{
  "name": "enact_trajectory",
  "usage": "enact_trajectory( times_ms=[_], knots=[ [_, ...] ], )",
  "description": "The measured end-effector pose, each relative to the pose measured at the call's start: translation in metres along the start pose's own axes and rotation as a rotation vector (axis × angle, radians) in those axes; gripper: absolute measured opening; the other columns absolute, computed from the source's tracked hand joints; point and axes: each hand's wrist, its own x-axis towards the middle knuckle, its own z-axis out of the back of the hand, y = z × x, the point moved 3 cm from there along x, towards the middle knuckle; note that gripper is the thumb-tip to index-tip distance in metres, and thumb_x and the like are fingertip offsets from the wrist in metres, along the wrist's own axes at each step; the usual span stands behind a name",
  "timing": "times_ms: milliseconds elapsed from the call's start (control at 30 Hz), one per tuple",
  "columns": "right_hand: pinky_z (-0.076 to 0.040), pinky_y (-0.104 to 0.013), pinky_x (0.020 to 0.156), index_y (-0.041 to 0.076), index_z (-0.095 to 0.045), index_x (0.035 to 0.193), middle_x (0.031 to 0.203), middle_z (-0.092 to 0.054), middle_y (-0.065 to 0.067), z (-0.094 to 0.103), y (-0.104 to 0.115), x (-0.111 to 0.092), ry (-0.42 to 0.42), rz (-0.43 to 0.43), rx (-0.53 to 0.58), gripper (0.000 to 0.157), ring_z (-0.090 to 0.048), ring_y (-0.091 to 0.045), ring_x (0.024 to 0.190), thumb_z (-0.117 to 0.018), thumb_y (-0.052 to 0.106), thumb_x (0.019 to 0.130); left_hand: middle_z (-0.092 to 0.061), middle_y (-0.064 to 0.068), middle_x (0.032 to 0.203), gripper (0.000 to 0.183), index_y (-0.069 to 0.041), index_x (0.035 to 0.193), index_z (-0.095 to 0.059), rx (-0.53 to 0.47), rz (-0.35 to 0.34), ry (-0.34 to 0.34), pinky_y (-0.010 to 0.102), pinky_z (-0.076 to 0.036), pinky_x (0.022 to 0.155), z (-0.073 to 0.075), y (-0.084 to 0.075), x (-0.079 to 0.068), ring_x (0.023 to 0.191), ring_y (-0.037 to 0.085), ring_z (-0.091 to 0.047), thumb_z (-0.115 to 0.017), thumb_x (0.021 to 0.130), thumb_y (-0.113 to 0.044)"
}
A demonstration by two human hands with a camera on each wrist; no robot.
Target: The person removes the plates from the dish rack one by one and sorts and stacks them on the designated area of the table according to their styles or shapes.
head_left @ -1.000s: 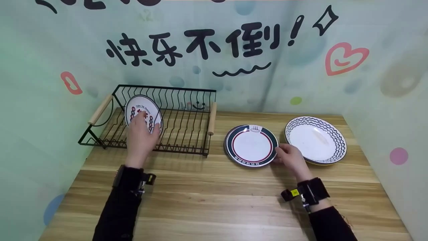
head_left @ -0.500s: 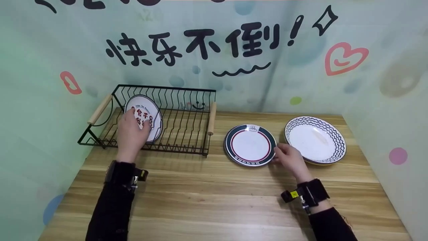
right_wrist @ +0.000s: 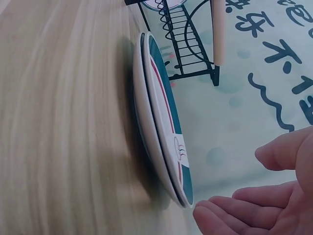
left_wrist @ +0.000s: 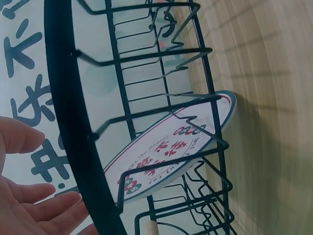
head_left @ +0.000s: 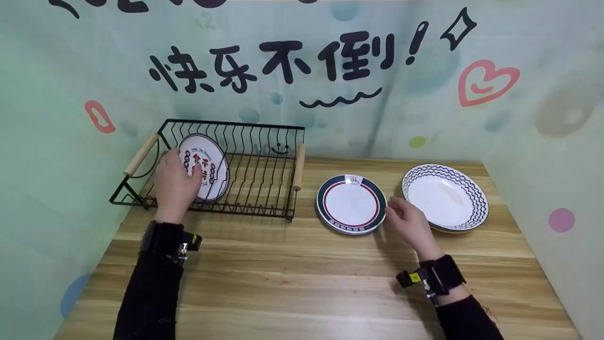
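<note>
A white plate with red lettering and a dark rim leans on edge between the wires of a black dish rack. My left hand is over the rack's left part, overlapping the plate's left side in the head view. Its thumb and fingers are spread apart with nothing between them in the left wrist view. Two stacked plates, the top one green-rimmed with a red ring, lie flat on the table. My right hand is at their right edge, its loosely bent fingertips right by the rim and nothing gripped.
Right of the stack stands a wide white bowl with a wavy black pattern, close behind the right hand. The rack has wooden handles at both ends. A printed cloth wall closes off the back of the wooden table.
My left hand has drawn back to the left from the front of the racked plate, leaving it leaning there. The stacked plates have shifted slightly left, and my right fingers have come off their edge.
</note>
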Motion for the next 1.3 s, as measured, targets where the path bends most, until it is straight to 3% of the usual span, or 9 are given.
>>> enact_trajectory(
  times_ms=[433, 967, 1300],
  knots=[
    [-0.049, -0.049, 0.098, -0.013, -0.057, 0.127, 0.120, -0.063, -0.029, 0.000, 0.009, -0.001, -0.070, 0.100, -0.034, 0.037, -0.061, -0.040, 0.110, -0.062, 0.005, 0.095, -0.044, 0.038, 0.136, 0.061, 0.017, 0.140, -0.036, 0.006, 0.072, 0.050, 0.060, -0.037, 0.104, 0.000, 0.014, 0.004, 0.124, 0.052, -0.044, -0.058, 0.095, -0.019],
    [-0.039, -0.050, 0.105, -0.011, -0.060, 0.124, 0.122, -0.062, -0.028, -0.003, 0.009, -0.002, -0.125, 0.257, -0.130, 0.039, -0.055, -0.042, 0.118, -0.067, 0.007, 0.091, -0.047, 0.040, 0.130, 0.061, 0.018, 0.138, -0.035, 0.040, 0.131, 0.098, 0.062, -0.046, 0.093, -0.003, 0.026, 0.008, 0.113, 0.053, -0.051, -0.058, 0.096, -0.020],
    [-0.037, -0.051, 0.106, -0.011, -0.060, 0.124, 0.122, -0.063, -0.027, -0.005, 0.013, -0.002, -0.146, 0.306, -0.145, 0.038, -0.053, -0.043, 0.119, -0.068, 0.003, 0.089, -0.050, 0.042, 0.124, 0.061, 0.021, 0.137, -0.034, 0.089, 0.117, 0.104, 0.063, -0.049, 0.086, -0.006, 0.029, 0.010, 0.102, 0.055, -0.056, -0.058, 0.096, -0.019]
  ],
)
